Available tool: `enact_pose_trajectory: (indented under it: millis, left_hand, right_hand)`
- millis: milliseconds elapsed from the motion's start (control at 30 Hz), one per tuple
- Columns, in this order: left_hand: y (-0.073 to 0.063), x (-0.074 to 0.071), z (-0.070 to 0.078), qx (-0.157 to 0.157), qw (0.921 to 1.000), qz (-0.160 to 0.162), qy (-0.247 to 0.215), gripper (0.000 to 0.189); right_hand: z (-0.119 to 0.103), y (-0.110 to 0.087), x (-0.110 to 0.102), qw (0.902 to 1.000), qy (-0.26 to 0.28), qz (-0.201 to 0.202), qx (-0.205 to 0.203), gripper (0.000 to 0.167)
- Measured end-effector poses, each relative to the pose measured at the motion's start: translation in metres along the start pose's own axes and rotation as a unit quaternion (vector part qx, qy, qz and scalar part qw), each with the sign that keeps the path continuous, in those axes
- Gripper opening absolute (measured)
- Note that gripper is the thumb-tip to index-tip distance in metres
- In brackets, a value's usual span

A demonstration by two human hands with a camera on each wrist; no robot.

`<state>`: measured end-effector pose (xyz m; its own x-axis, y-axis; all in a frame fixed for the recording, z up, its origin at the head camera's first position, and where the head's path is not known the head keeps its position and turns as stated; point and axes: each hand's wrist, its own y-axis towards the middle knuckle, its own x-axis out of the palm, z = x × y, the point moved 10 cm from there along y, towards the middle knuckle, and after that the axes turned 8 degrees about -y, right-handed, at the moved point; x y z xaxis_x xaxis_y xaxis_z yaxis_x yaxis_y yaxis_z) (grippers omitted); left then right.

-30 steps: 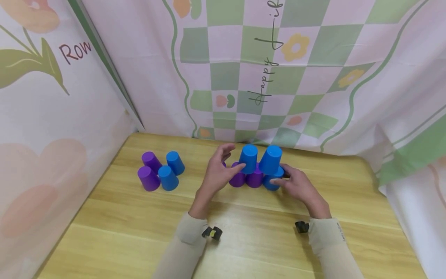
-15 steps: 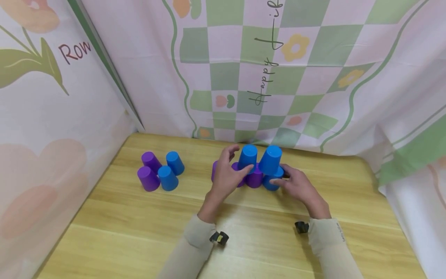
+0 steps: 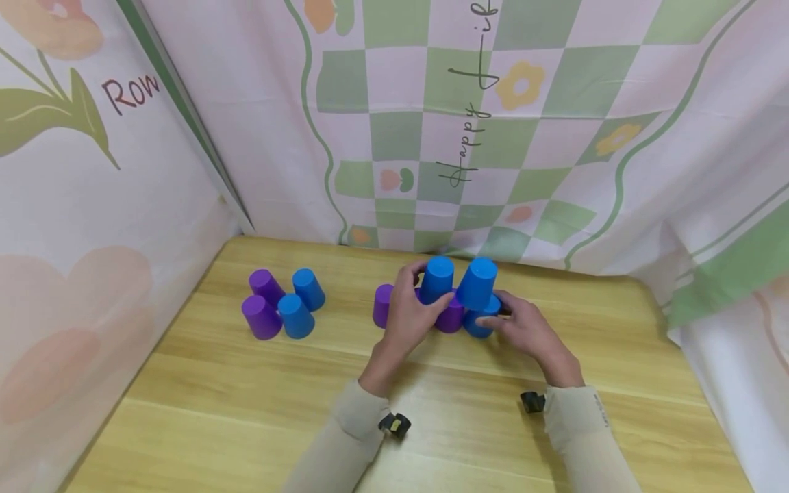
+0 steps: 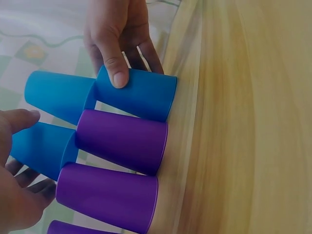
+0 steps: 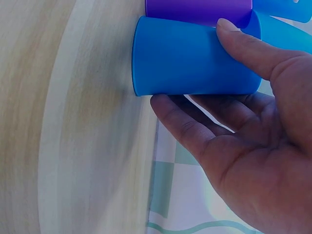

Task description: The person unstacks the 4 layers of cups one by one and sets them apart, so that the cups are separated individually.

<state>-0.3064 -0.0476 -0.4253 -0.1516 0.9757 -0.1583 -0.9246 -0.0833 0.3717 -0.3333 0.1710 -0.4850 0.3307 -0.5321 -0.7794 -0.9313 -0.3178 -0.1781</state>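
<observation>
Beige sleeves: one on each forearm, closest to the head camera; small black pieces sit beside them.
Bench: pale wood grain, carrying every cup (all inverted, closed ends up).
Right hand: grip holding the lower blue cup, thumb on one side, fingers on the other, narrowed to the cup's width.
Left hand: grip curled about the left upper blue cup, thumb near side, fingers round the far side; how firmly, cannot tell.
Lower row: blue at the right end, then three purple row cups leftward (one mostly hidden behind the left hand in the head view).
Upper tier: left upper blue cup across two purple ones; right upper blue cup bridging the lower blue cup and its purple neighbour.
Left group: two outlying purple cups, two outlying blue cups, close together, well apart from the row.
Backdrop: checked green-and-white cloth, lettered "Happy", behind the bench.
</observation>
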Motion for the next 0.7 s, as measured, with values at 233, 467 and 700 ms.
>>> enact_pose_trajectory:
  millis: [233,467,700]
  left_hand:
    - [0.0008,0.0024,-0.0034,-0.015,0.9999,-0.001,-0.007,0.066]
    - [0.0019,0.0038,-0.0031,-0.016,0.9999,0.001,0.003,0.063]
    - [0.0026,0.0051,-0.0032,-0.016,0.9999,-0.002,0.002,0.062]
  right_hand:
    - [-0.0003,0.0014,-0.0006,0.9999,-0.009,0.007,-0.006,0.069]
    - [-0.0011,0.0015,-0.0008,0.9999,-0.013,0.009,-0.008,0.068]
    - [-0.0011,0.0013,-0.0010,0.9998,-0.016,0.010,-0.007,0.069]
